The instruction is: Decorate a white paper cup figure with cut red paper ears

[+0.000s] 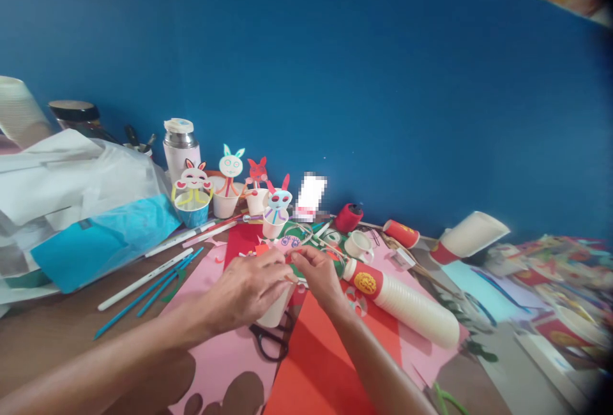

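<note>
My left hand (251, 287) has its grip wrapped round a white paper cup (278, 309), right in front of me over the messy brown surface (71, 332). My right hand (318, 274) has its grip pinched near the cup's top, but I can't tell what is in it. A pink paper face (290, 242) with drawn eyes peeks out past my fingers. Under my arms lie pink paper (225, 370) with big holes cut in it and red-orange paper (316, 364). Black scissors (271, 343) lie just below the cup, and a long stack of cups (412, 306) lies on its side to the right. On the left are blue sticks (122, 316), a white pen (143, 281) and a see-through bag (119, 172). At the back, four paper animals (231, 165) sit in cups near a pale flask (179, 147). Behind it all is a big blue wall (335, 83), and the far right is heaped with blurry paper bits
</note>
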The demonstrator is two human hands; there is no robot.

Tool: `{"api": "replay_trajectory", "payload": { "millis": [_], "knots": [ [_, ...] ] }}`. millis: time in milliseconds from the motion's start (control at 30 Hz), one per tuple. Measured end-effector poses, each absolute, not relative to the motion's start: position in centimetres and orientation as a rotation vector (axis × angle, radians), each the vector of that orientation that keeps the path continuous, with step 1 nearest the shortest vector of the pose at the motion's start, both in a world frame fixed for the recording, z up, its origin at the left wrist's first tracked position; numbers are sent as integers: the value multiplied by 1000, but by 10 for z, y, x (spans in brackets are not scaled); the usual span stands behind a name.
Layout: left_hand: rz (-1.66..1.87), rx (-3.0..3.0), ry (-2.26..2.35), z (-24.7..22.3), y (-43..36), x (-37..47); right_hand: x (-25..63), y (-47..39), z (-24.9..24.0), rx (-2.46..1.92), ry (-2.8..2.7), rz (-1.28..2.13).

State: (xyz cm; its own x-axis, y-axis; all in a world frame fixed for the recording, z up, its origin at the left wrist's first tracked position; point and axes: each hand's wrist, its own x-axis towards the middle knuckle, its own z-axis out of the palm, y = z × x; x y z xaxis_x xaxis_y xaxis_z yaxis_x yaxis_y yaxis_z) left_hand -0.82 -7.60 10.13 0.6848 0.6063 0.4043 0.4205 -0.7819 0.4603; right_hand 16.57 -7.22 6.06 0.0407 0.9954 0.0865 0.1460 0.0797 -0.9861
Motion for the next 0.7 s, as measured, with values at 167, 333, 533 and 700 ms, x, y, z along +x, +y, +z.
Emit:
{"api": "replay_trajectory", "payload": {
  "millis": [167, 333, 533, 700],
  "knots": [
    [1104, 2139, 998, 116, -50, -22, 162, -74, 61, -1250, -1303, 1060],
    [842, 1876, 1070, 113, -30, -25, 156, -77, 61, -1233, -1307, 1092],
    [578, 1764, 789, 110, -29, -24, 150, -84, 67, -1249, -1324, 1088],
    [514, 1741, 771, 111, -28, -26, 144, -92, 72, -1270, -1353, 1058]
  ]
}}
